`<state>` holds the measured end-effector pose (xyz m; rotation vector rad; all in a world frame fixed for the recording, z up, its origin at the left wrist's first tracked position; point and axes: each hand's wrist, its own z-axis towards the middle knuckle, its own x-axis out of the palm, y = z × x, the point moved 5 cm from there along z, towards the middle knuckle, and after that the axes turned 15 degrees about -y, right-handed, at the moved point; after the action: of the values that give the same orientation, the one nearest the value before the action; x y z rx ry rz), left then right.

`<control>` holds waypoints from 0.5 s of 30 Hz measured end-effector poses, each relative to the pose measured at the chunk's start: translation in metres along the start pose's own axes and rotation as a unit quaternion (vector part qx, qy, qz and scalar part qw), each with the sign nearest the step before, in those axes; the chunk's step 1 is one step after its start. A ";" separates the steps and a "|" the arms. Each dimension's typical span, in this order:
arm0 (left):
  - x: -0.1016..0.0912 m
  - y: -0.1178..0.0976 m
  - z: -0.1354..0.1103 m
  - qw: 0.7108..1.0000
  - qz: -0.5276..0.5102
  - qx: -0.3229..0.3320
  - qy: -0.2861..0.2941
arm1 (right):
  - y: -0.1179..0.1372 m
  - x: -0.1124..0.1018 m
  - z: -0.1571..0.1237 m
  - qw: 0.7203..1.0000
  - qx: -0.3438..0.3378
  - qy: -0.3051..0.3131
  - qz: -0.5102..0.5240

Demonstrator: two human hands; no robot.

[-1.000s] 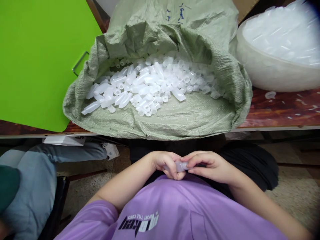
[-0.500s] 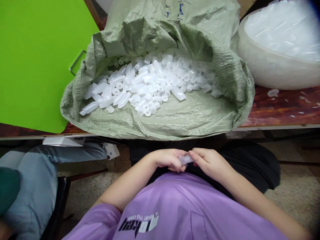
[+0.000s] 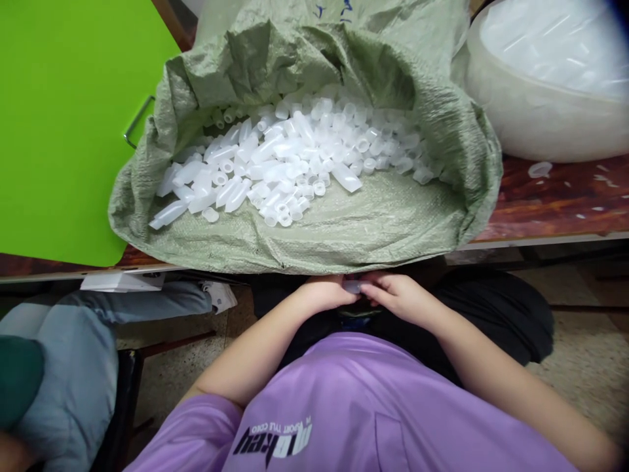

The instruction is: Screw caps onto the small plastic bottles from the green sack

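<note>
Below the sack's front edge, my left hand [image 3: 324,293] is closed around one end of a small translucent plastic tube [image 3: 352,286]. My right hand [image 3: 397,293] pinches at the tube's other end with thumb and fingers. Only the tube's middle shows between the hands, and some fingertips are hidden. Just beyond my hands, an open pale-green woven sack [image 3: 383,229] lies on the table. Inside it is a heap of white translucent plastic tubes [image 3: 270,154], some with a flattened end, mixed with short ring-like caps.
A bright green board [image 3: 73,131] with a metal handle [image 3: 139,121] lies on the left. At the right stands a large whitish bowl [image 3: 540,124] heaped with clear plastic pieces. Scraps [image 3: 540,170] dot the red-brown table [image 3: 555,210]. A person in jeans [image 3: 73,367] sits at left.
Both hands have moved forward with the tube, up to the sack's near edge. The view has shifted slightly. The heap in the sack looks the same.
</note>
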<state>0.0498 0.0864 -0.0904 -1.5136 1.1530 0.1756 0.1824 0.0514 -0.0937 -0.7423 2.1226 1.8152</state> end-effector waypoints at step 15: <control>-0.003 0.000 0.008 0.997 0.067 0.004 -0.026 | -0.002 -0.005 0.007 0.989 -0.071 -0.106 -0.076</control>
<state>0.0518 0.0941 -0.0913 -1.4169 1.2118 0.2990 0.1868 0.0593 -0.0940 -0.6889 1.7709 1.8857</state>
